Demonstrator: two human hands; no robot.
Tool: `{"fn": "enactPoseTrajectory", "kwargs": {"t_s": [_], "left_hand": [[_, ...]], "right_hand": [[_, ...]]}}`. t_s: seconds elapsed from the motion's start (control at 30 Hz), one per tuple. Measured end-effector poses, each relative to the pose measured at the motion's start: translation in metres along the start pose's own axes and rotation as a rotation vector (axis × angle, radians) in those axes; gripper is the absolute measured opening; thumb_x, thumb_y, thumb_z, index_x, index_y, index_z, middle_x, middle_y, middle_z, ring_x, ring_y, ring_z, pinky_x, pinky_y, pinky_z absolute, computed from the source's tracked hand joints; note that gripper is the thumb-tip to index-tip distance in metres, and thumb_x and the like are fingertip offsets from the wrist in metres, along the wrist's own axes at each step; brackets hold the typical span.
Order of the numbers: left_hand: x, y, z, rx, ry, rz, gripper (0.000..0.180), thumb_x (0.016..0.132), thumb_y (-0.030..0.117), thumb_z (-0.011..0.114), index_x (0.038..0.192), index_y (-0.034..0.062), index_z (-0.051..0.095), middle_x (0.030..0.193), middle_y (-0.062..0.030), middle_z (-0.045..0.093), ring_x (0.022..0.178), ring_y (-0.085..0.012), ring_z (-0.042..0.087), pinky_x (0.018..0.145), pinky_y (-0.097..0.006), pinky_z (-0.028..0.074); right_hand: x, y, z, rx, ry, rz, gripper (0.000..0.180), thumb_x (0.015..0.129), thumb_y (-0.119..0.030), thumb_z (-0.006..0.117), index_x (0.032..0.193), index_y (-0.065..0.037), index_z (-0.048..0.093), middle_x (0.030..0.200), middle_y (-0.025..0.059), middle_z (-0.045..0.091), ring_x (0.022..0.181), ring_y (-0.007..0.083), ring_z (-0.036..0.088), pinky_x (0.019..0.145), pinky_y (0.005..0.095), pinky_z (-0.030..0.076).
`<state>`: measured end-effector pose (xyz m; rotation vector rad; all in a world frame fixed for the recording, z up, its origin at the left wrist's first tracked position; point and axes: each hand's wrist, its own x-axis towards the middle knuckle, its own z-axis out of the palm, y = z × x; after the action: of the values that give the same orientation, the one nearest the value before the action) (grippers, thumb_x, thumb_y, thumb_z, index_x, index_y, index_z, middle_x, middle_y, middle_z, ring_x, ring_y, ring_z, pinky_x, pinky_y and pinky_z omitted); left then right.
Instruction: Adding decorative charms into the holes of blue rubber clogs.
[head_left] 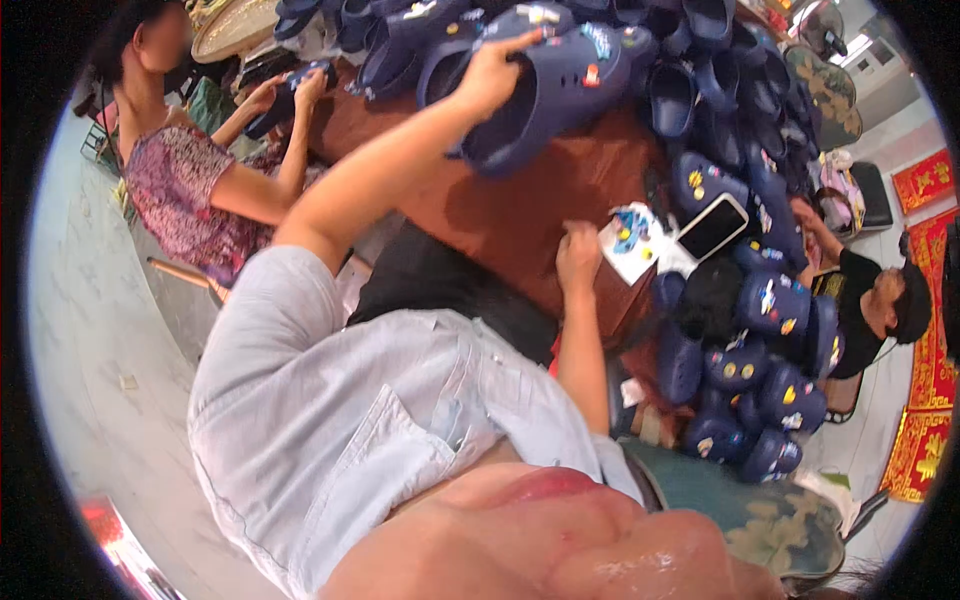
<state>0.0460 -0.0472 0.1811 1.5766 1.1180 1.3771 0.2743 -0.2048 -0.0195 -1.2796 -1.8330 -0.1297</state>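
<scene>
My left hand (490, 78) grips a navy blue clog (575, 80) by the rim of its opening, with the index finger stretched along the upper. Small colourful charms sit on the clog's toe, and it is held up above the brown-covered table (440, 200). Lower down, my right hand (578, 258) has its fingers curled in over the table; what they hold, if anything, is too small to make out. Just right of it lies a white paper (625, 262) bearing a small heap of blue, yellow and white charms (632, 230).
A phone (712, 228) lies beyond the paper. Many navy clogs (690, 95) pile up along the far and right sides, several with charms. At the left a co-worker (190, 190) holds a dark clog (275, 115); another person (870, 300) sits at the right.
</scene>
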Motion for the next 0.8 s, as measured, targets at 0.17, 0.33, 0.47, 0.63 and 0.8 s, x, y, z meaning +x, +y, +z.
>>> {"fn": "enactPoseTrajectory", "kwargs": {"t_s": [0.17, 0.33, 0.47, 0.63, 0.8], "left_hand": [[-0.103, -0.093, 0.032, 0.190, 0.029, -0.013, 0.066, 0.077, -0.014, 0.049, 0.138, 0.0118, 0.058, 0.125, -0.0218, 0.064, 0.115, -0.0301, 0.062, 0.101, -0.036, 0.044], [-0.129, -0.097, 0.034, 0.460, -0.231, 0.125, 0.072, 0.081, 0.005, 0.063, 0.148, 0.0187, 0.042, 0.104, -0.0345, 0.062, 0.103, -0.0501, 0.058, 0.090, -0.050, 0.047], [-0.141, -0.104, 0.024, 0.674, -0.377, 0.051, 0.063, 0.083, 0.012, 0.063, 0.143, 0.0191, 0.047, 0.099, -0.0309, 0.062, 0.098, -0.0468, 0.061, 0.088, -0.052, 0.048], [-0.148, -0.116, 0.024, 0.644, -0.208, 0.163, 0.058, 0.085, 0.018, 0.061, 0.142, 0.0201, 0.048, 0.108, -0.0289, 0.061, 0.099, -0.0466, 0.061, 0.087, -0.053, 0.049], [-0.147, -0.117, 0.024, 0.606, -0.185, 0.177, 0.058, 0.084, 0.018, 0.061, 0.141, 0.0198, 0.049, 0.109, -0.0294, 0.060, 0.097, -0.0482, 0.061, 0.086, -0.054, 0.049]], "right_hand": [[0.005, -0.003, -0.001, -0.061, -0.038, 0.019, 0.024, 0.078, 0.001, 0.060, 0.101, -0.001, 0.065, 0.101, 0.0171, 0.062, 0.098, 0.0359, 0.060, 0.084, 0.0441, 0.050], [0.009, -0.008, -0.002, -0.072, -0.018, 0.025, 0.020, 0.086, -0.002, 0.061, 0.106, -0.003, 0.065, 0.097, 0.0149, 0.063, 0.093, 0.0342, 0.062, 0.081, 0.0426, 0.051], [0.008, -0.011, -0.004, -0.099, 0.027, 0.053, 0.019, 0.089, -0.008, 0.063, 0.108, -0.004, 0.065, 0.095, 0.0141, 0.065, 0.091, 0.0335, 0.063, 0.078, 0.0427, 0.051], [0.008, -0.014, -0.006, -0.107, 0.014, 0.121, 0.021, 0.092, -0.014, 0.063, 0.111, -0.004, 0.065, 0.094, 0.0150, 0.066, 0.091, 0.0340, 0.063, 0.078, 0.0429, 0.051], [0.009, -0.010, -0.005, -0.098, -0.003, 0.103, 0.025, 0.095, -0.021, 0.062, 0.114, -0.006, 0.064, 0.099, 0.0145, 0.067, 0.093, 0.0339, 0.063, 0.077, 0.0427, 0.050]]}}
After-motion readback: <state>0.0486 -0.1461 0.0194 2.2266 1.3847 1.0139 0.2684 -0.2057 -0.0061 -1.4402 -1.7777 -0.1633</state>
